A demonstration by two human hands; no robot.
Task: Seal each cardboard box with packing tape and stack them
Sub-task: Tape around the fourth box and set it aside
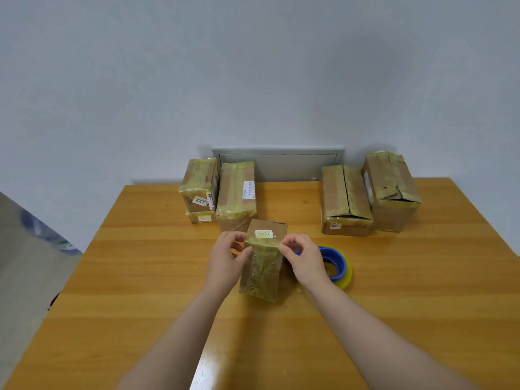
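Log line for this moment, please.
left hand: pinches small box | right hand: pinches small box | tape roll: on table | small box: not yet stacked

All that shows of the person is two arms and two hands. The left forearm (180, 333) and the right forearm (380, 333) are bare along the whole stretch in view, from the lower edge up to the wrists. They look smooth and fairly full, wide where they come into view and narrowing toward the wrists. The wrists are sturdy, with little step between arm and hand. The left hand (225, 261) and the right hand (305, 261) are bare as well, with soft, rounded backs and shortish, plump fingers. The nails are too small to make out clearly.
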